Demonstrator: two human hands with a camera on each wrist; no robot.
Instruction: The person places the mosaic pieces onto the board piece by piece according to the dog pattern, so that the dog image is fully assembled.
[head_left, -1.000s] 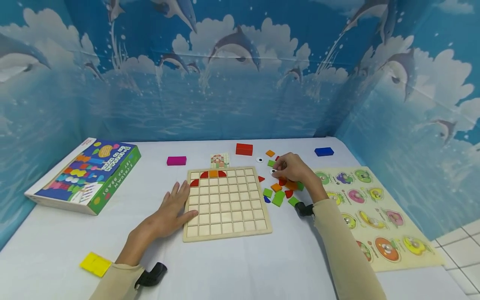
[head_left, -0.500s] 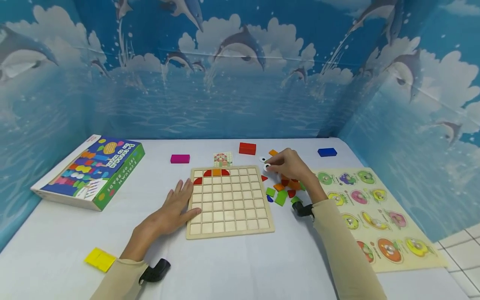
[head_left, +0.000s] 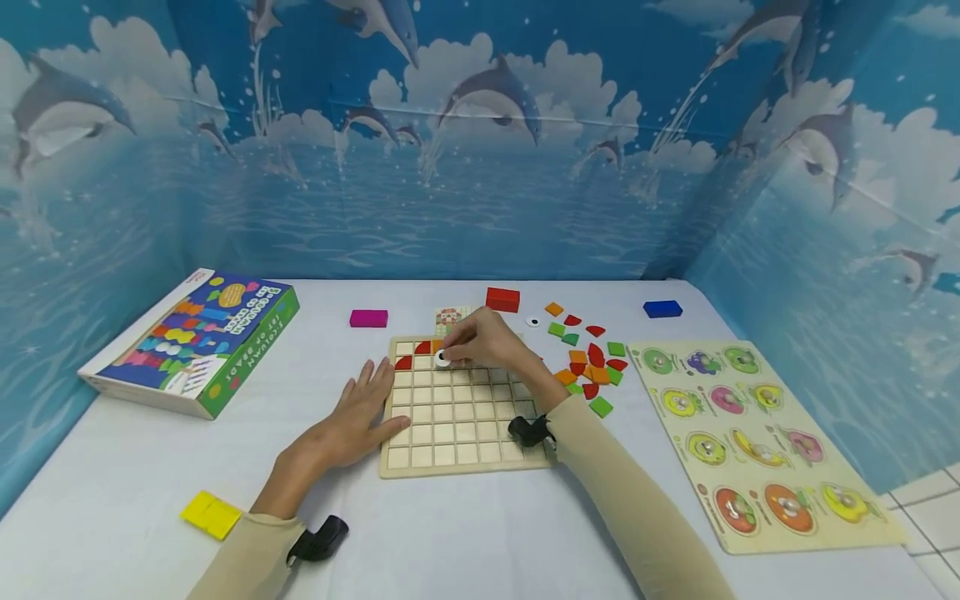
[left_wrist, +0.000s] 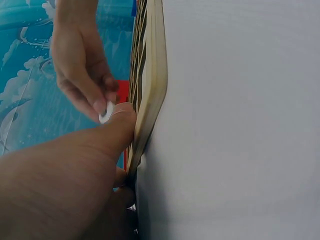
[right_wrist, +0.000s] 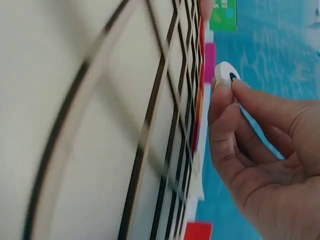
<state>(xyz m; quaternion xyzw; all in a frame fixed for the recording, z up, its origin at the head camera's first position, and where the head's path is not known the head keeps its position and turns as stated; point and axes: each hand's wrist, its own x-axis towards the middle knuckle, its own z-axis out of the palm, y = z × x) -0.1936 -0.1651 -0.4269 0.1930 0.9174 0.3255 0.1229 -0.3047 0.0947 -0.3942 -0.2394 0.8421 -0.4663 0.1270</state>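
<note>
My right hand (head_left: 487, 343) pinches a round white eye piece (head_left: 441, 359) with a black dot between thumb and fingers, over the upper part of a wooden grid board (head_left: 444, 433). In the right wrist view the eye piece (right_wrist: 226, 73) is held above the board's surface. My left hand (head_left: 351, 427) lies with straight fingers at the board's left edge, its thumb on the rim. Red rounded pieces (head_left: 403, 363) and an orange square (head_left: 437, 344) sit in the upper left cells; my right hand partly hides that row.
Behind the board lies a small picture card (head_left: 448, 320), partly covered. Loose coloured tiles (head_left: 596, 356) and another eye piece (head_left: 533, 322) lie right of it. A fruit puzzle board (head_left: 720, 425) is farther right, a box (head_left: 195, 337) at left. Red (head_left: 502, 300) and blue (head_left: 663, 309) blocks stand behind.
My right hand has carried the eye piece left from the loose tiles to above the board's upper left cells. The left hand stays at the board's edge. The head view has shifted slightly.
</note>
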